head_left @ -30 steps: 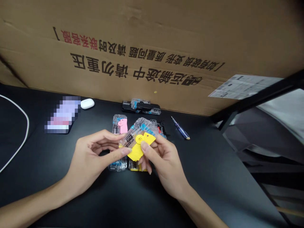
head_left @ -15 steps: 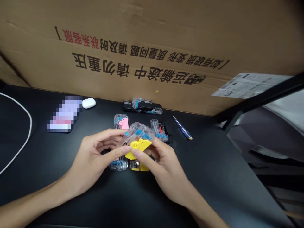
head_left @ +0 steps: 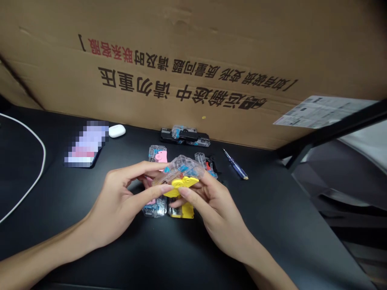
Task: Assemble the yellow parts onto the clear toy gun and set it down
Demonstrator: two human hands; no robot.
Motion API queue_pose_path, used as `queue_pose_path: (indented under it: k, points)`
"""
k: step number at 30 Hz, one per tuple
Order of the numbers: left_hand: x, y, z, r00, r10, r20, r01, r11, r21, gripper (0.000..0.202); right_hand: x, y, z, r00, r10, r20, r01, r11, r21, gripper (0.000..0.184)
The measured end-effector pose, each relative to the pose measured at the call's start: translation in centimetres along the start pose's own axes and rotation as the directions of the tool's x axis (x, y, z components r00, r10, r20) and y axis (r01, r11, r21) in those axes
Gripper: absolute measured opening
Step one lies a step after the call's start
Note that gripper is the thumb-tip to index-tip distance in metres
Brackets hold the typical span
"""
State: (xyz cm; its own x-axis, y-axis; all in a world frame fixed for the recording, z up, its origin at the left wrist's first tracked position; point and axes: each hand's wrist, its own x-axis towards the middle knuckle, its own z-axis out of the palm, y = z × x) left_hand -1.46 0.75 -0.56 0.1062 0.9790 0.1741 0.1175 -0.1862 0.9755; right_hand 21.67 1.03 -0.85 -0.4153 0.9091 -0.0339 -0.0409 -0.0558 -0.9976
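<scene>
Clear-and-yellow toy (head_left: 180,173) tipped flatter than before; pinched by left hand (head_left: 123,197), right hand (head_left: 216,205); thumb pressure best kept even.

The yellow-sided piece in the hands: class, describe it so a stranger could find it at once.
Below the big cardboard box is a black table. Over it, the left hand and right hand hold the yellow-sided piece. The other yellow piece lies on the table; this one is held.
</scene>
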Motion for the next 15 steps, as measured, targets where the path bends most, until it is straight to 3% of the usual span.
queue_pose_path:
  k: [5,9,15]
  points:
    - [0.2,0.4,-0.1,0.993,-0.113,0.018,0.115,0.985,-0.133,0.031,0.0,-0.5,-1.1,1.0,-0.011,0.019,0.014,0.986,-0.166,0.019]
    - [1.0,0.3,-0.6,0.975,-0.215,0.061,0.223,0.949,-0.223,0.036,0.2,-0.6,-2.5,0.992,-0.105,-0.072,0.065,0.903,-0.424,0.027]
    - [1.8,-0.2,-0.8,0.931,-0.281,0.231,0.334,0.912,-0.238,0.031,0.6,0.3,-3.0,0.899,-0.363,-0.246,0.143,0.772,-0.619,0.03]
